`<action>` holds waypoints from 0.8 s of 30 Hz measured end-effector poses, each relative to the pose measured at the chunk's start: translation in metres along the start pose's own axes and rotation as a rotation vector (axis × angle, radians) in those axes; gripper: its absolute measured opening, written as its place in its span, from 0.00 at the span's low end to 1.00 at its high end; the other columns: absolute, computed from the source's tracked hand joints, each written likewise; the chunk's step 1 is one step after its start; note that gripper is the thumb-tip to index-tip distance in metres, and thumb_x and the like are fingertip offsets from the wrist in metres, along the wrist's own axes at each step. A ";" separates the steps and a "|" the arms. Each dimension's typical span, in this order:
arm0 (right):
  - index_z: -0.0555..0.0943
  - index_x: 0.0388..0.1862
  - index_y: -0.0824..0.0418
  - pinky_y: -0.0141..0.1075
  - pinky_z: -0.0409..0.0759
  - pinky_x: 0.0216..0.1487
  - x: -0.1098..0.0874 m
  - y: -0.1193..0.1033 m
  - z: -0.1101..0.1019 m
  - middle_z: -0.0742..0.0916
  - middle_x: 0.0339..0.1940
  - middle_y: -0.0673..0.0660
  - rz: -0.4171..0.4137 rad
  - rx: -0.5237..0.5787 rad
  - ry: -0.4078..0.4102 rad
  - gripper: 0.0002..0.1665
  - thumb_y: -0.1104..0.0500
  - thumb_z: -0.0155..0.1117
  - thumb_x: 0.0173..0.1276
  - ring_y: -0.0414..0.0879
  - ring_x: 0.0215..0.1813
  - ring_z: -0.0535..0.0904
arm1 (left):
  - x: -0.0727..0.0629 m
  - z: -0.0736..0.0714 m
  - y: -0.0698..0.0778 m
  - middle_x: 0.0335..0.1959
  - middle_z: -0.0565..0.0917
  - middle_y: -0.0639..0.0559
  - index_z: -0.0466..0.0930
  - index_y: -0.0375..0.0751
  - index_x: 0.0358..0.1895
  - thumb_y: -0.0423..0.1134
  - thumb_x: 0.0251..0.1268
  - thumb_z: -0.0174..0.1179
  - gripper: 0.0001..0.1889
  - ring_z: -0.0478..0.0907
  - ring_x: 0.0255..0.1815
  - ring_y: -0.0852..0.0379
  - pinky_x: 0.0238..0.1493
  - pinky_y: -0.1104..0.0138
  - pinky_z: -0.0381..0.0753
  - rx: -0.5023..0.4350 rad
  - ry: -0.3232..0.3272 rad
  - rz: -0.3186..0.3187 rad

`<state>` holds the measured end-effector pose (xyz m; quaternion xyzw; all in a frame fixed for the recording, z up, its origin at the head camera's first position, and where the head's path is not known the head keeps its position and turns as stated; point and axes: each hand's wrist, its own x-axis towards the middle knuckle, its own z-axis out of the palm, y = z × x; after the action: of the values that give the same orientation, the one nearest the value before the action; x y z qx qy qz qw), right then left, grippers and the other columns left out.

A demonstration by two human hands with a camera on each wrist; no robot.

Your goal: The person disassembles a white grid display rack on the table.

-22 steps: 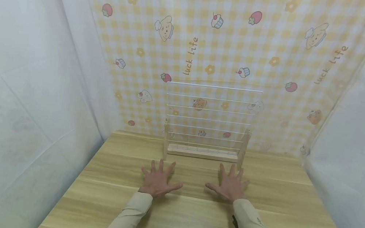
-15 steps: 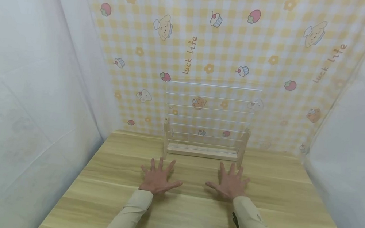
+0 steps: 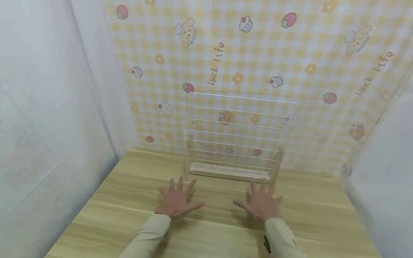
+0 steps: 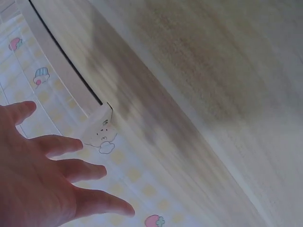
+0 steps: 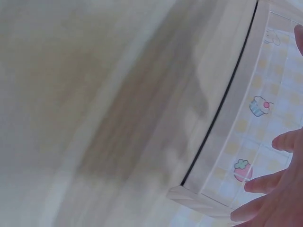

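A small rack with light wooden side posts and a wooden base bar (image 3: pixel 230 175) stands toward the back of the table, with thin white wires strung across it. My left hand (image 3: pixel 176 201) is in front of its left post, palm down, fingers spread and nothing held. My right hand (image 3: pixel 263 203) is likewise spread in front of the right post, its fingertips overlapping the base in the head view. Whether they touch it I cannot tell. Both wrist views show the spread fingers near the rack's base bar (image 4: pixel 60 61).
The wood-grain table (image 3: pixel 214 246) reaches back to a yellow-checked cloth (image 3: pixel 258 59) printed with cupcakes and strawberries. White sheeting hangs at the left (image 3: pixel 27 87) and right (image 3: pixel 393 172) sides.
Both hands have shifted slightly forward, the right one more, and the left a little to the left. The fingers stay spread. The rack has not moved.
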<state>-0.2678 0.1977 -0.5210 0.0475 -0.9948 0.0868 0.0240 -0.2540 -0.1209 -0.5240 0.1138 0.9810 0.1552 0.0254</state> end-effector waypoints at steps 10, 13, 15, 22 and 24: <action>0.50 0.83 0.56 0.87 0.56 0.56 0.016 0.001 -0.024 0.54 0.80 0.77 -0.018 0.028 0.048 0.67 0.16 0.52 0.58 0.81 0.79 0.44 | 0.012 -0.015 -0.008 0.79 0.55 0.29 0.53 0.50 0.80 0.70 0.68 0.50 0.45 0.53 0.76 0.20 0.60 0.15 0.47 -0.159 0.071 -0.014; 0.47 0.83 0.56 0.87 0.56 0.56 0.018 0.001 -0.036 0.51 0.81 0.76 -0.019 0.064 0.067 0.66 0.18 0.54 0.59 0.81 0.78 0.45 | 0.016 -0.021 -0.013 0.79 0.57 0.30 0.55 0.44 0.79 0.70 0.69 0.48 0.45 0.56 0.77 0.24 0.62 0.17 0.52 -0.219 0.102 -0.018; 0.45 0.83 0.57 0.87 0.55 0.56 0.020 0.003 -0.043 0.47 0.81 0.76 -0.010 0.103 0.063 0.67 0.20 0.56 0.61 0.81 0.78 0.44 | 0.021 -0.025 -0.015 0.79 0.59 0.32 0.55 0.43 0.78 0.70 0.71 0.45 0.43 0.60 0.76 0.27 0.63 0.20 0.57 -0.254 0.125 -0.017; 0.38 0.83 0.63 0.86 0.60 0.53 0.029 0.019 -0.060 0.51 0.80 0.77 0.015 0.131 0.099 0.70 0.21 0.56 0.62 0.83 0.77 0.46 | 0.040 -0.048 -0.016 0.78 0.63 0.36 0.52 0.40 0.79 0.62 0.79 0.39 0.37 0.63 0.76 0.33 0.74 0.37 0.64 -0.456 0.190 -0.007; 0.37 0.82 0.66 0.84 0.66 0.51 0.032 0.024 -0.066 0.51 0.80 0.79 -0.001 0.131 0.130 0.71 0.22 0.56 0.63 0.84 0.75 0.49 | 0.046 -0.054 -0.015 0.79 0.61 0.36 0.50 0.41 0.80 0.61 0.80 0.38 0.37 0.60 0.78 0.33 0.76 0.38 0.61 -0.512 0.201 -0.018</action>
<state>-0.2990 0.2299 -0.4583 0.0439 -0.9833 0.1548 0.0852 -0.3070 -0.1408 -0.4778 0.0790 0.9082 0.4087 -0.0430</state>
